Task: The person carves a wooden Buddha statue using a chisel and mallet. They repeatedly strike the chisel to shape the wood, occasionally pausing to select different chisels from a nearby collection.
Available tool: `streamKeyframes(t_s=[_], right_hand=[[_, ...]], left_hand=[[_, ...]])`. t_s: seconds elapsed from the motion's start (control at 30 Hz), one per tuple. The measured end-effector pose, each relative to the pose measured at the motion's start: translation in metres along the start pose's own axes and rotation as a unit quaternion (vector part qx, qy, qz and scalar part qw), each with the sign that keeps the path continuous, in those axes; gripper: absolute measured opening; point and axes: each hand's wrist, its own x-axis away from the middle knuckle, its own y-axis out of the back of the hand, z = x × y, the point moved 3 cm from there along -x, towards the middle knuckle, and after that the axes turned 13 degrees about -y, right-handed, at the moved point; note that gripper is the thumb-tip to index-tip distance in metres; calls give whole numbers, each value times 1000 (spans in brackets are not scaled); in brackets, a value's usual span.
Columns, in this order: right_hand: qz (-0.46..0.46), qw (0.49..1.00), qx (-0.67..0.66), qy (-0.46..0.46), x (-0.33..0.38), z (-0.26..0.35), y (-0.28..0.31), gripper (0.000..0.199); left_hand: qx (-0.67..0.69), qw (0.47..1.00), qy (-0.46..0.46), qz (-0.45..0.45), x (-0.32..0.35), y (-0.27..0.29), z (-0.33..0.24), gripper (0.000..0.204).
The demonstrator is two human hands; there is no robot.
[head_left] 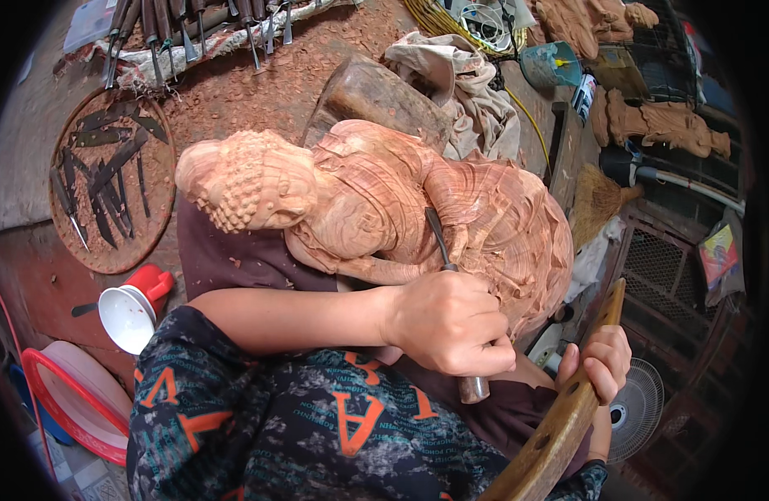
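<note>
While the wooden figure is lying on its side across the person's lap, it is serving as the landmark for every item below.

1. Wooden figure: pale reddish carving, curled-hair head pointing left, folded robes running right. Head, face and upper folds are looking fully shaped; the lower right part is showing rougher ridged cuts, so the detailing there is judged as what is remaining.
2. Round tray: lying left of the figure's head, carrying spare dark blades among wood chips.
3. Cloth: crumpled just beyond the figure's upper edge.
4. Row of chisels: lying well above the figure, handles side by side.
5. Wooden mallet: slanting below the figure's right end, apart from it.
6. White funnel: sitting below the figure's head, beside a red container.
7. Left hand: crossing under the figure, fist wrapping closed around the chisel.
8. Right hand: below the figure's right end, fingers curling tight around the mallet.
9. Chisel: dark shaft running up from the left fist, tip bearing on the robe folds at the figure's middle.
</note>
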Motion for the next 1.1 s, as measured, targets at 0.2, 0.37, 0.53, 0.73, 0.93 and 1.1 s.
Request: streamKeyframes(t_s=[0.2,0.37,0.53,0.73,0.93,1.1], right_hand=[[9,999,32,4,3,-1,-1,31],[58,995,69,-36,1,3,1,26],[104,980,168,-36,0,-3,-5,28],[16,999,31,13,7,-9,-8,29],[10,998,45,-44,10,-14,-6,35],[9,998,24,-66,7,-16,-10,35]], left_hand=[[7,1000,25,-15,-4,2,2,36],[11,1000,22,-5,-1,-1,2,34],[5,999,21,32,6,-3,2,30],[16,997,-8,74,8,6,4,30],[41,999,-31,-9,2,21,11,31],[22,999,-26,34,-1,0,-11,31]])
